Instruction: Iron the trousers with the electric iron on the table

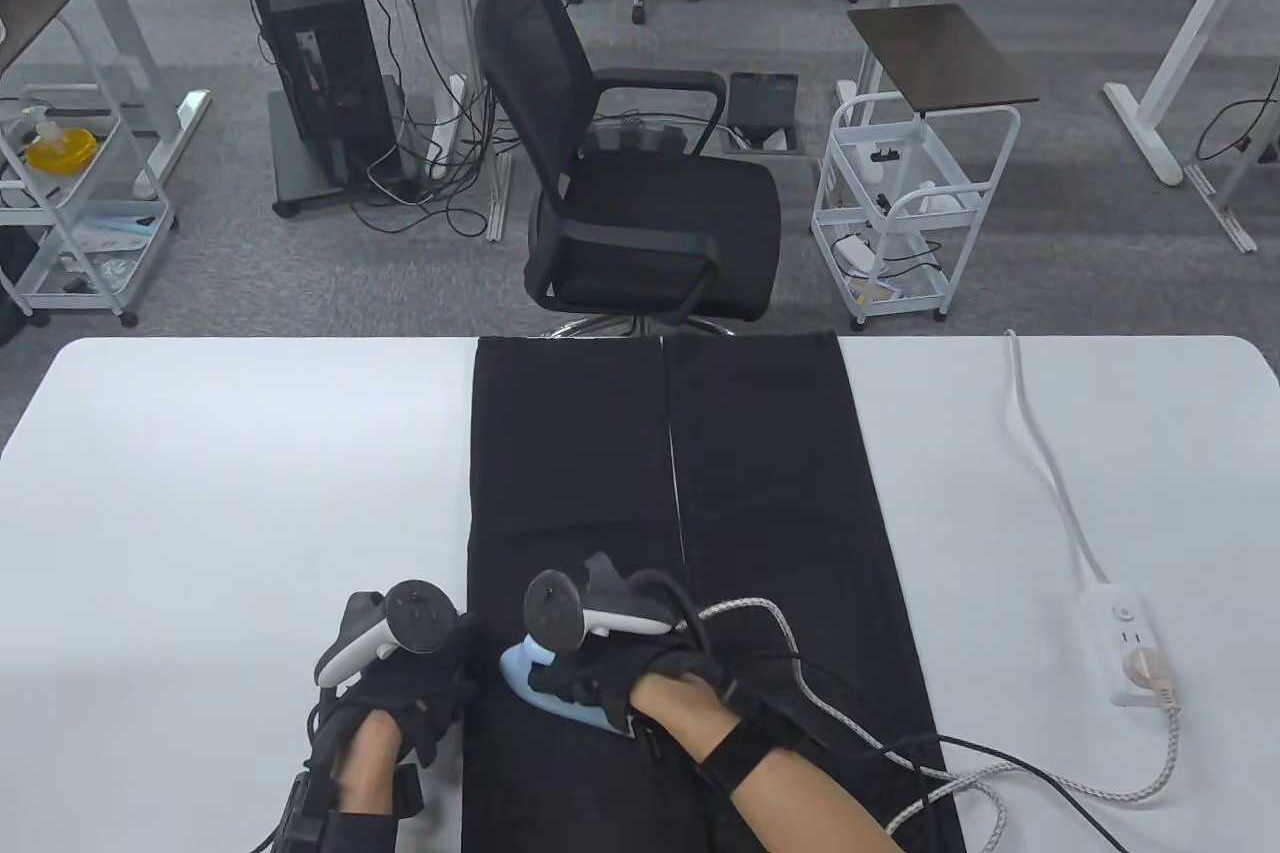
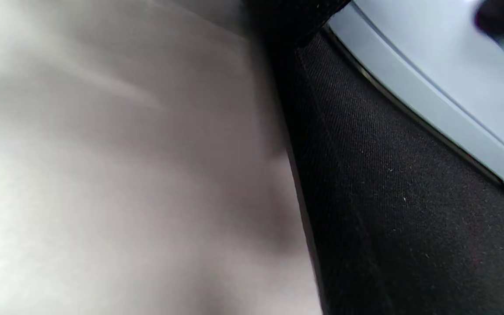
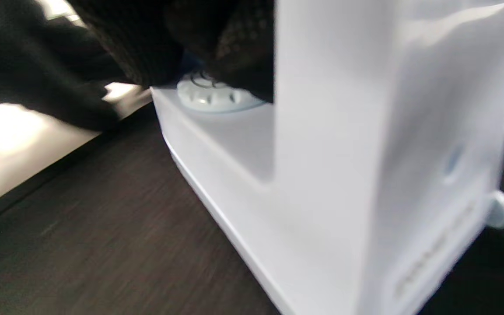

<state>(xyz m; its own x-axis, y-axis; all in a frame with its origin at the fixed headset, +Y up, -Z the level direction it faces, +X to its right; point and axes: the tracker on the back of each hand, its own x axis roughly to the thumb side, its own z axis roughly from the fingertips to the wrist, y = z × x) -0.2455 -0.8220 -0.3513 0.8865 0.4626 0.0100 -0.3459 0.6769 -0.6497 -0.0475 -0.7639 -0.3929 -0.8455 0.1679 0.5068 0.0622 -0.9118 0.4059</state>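
Note:
Black trousers [image 1: 760, 493] lie flat down the middle of the white table [image 1: 250, 493], legs pointing to the far edge. A light blue electric iron [image 1: 535, 683] stands on the near part of the left leg. My right hand [image 1: 600, 678] grips its handle from above. In the right wrist view the iron [image 3: 344, 175] fills the frame, and gloved fingers [image 3: 234, 43] curl over it above a round dial [image 3: 210, 94]. My left hand [image 1: 445, 668] rests on the trousers' left edge just beside the iron. The left wrist view shows that edge [image 2: 304, 197] and the iron's side [image 2: 431, 74].
The iron's braided cord [image 1: 960, 793] loops over the trousers to a white power strip [image 1: 1125, 638] on the right, whose cable [image 1: 1050, 473] runs to the far edge. A black office chair [image 1: 640, 193] stands beyond the table.

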